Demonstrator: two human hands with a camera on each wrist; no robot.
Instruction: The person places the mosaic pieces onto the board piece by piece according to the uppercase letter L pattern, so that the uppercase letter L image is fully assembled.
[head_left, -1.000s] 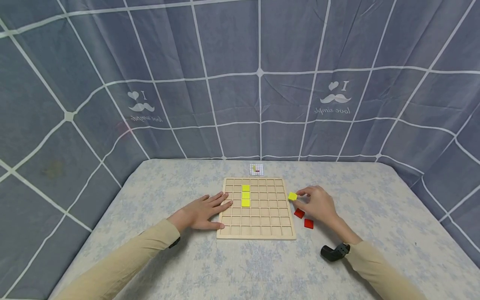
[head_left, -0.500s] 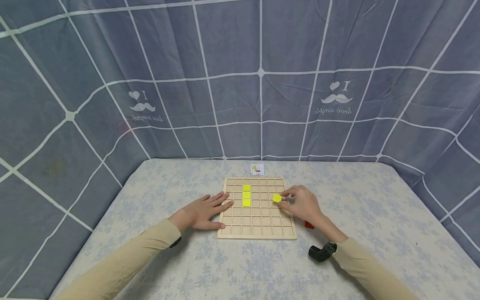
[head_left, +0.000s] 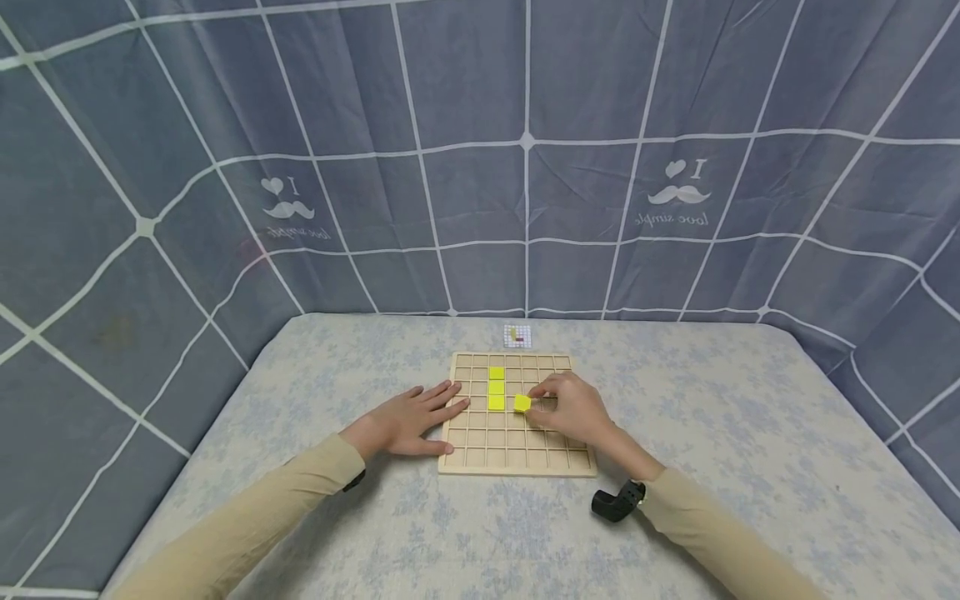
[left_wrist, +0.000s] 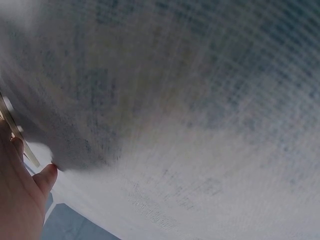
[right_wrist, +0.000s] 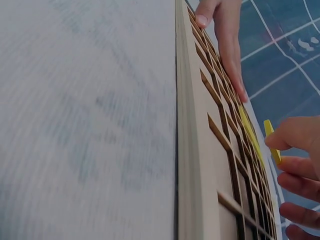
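A pale wooden grid board (head_left: 517, 473) lies on the table, with three yellow square tiles (head_left: 497, 388) set in one column of its cells. Between thumb and fingers my right hand (head_left: 576, 410) pinches another yellow tile (head_left: 522, 403), just right of the column's lowest tile. In the right wrist view this pinched tile (right_wrist: 272, 142) shows edge-on, raised above the grid. My left hand (head_left: 408, 423) rests with spread, straight fingers on the board's left edge; the left wrist view catches only part of that hand (left_wrist: 22, 195).
Behind the board lies a small card (head_left: 517, 336) printed with a coloured grid pattern. A pale blue-patterned cloth (head_left: 360, 350) covers the table. Grey-blue curtains (head_left: 480, 200) with white lines stand around its back and sides.
My right hand has carried the pinched yellow tile leftward from beyond the board's right edge to over the grid. Two red tiles right of the board are now hidden behind it. The left hand stays put.
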